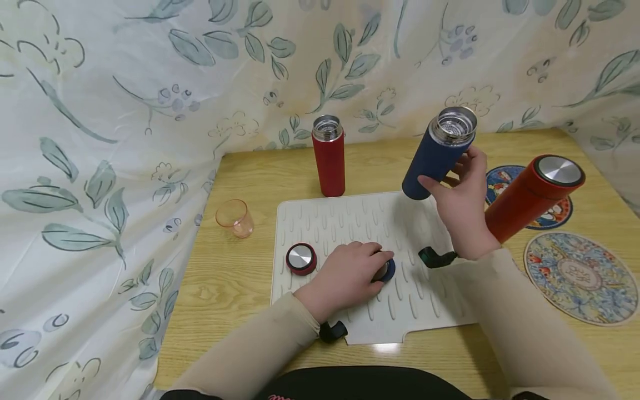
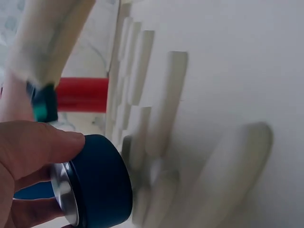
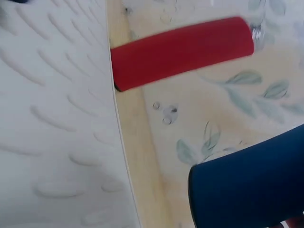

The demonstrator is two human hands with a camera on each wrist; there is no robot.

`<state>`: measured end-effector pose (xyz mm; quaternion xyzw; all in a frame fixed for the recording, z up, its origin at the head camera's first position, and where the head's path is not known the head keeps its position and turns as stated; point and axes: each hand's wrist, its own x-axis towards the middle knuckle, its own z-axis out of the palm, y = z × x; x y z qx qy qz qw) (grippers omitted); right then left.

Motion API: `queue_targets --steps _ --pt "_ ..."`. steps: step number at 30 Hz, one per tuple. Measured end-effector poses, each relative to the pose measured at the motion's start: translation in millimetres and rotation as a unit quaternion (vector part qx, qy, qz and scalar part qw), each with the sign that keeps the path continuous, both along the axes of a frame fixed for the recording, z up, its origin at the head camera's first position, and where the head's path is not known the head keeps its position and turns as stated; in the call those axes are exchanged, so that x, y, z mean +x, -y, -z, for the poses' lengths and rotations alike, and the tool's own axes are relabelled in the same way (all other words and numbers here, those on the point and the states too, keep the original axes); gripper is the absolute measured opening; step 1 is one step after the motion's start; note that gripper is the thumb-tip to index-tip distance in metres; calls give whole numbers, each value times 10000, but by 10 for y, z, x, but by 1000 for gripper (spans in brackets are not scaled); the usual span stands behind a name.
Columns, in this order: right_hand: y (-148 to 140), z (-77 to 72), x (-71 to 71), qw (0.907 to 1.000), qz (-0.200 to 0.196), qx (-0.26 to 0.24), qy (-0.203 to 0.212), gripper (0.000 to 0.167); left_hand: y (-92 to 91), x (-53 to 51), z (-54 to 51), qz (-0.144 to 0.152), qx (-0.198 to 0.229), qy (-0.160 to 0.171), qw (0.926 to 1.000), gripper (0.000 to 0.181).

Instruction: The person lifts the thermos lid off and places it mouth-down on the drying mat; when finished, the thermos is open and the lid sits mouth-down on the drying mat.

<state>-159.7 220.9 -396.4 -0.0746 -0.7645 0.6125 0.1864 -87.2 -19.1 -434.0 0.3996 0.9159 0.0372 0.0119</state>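
My right hand [image 1: 462, 200] grips a blue thermos flask [image 1: 432, 155], its lid off and a metal strainer showing in its mouth. The flask hangs tilted near the back edge of a white ridged mat [image 1: 312, 219]; in the right wrist view its base is apart from the mat. On the mat, my left hand [image 1: 345, 275] holds a blue lid [image 2: 107, 183] with a silver disc top, thumb and fingers around its rim. A red lid [image 1: 301, 259] lies left of that hand. Behind the mat stands a lidless red thermos flask [image 1: 329, 166].
A small clear pinkish cup [image 1: 236, 219] stands on the wooden table [image 1: 210, 278] at left. At right, a capped red flask [image 1: 530, 203] stands beside my right forearm. Two round patterned mats lie there, a blue one [image 1: 560, 215] and a floral one [image 1: 582, 278]. Patterned cloth hangs behind.
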Motion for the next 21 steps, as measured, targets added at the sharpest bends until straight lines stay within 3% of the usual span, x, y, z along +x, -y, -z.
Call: queue_targets --steps 6,14,21 --pt "0 44 -326 9973 -126 -639 347 87 -43 -1 4 -33 -213 -39 9998 57" --pt "74 197 -598 9969 -115 -504 587 90 -79 -2 61 -111 -454 182 9987 51" --pt "81 294 -694 9955 -118 -366 861 91 -18 11 70 -182 -244 404 9987 58"
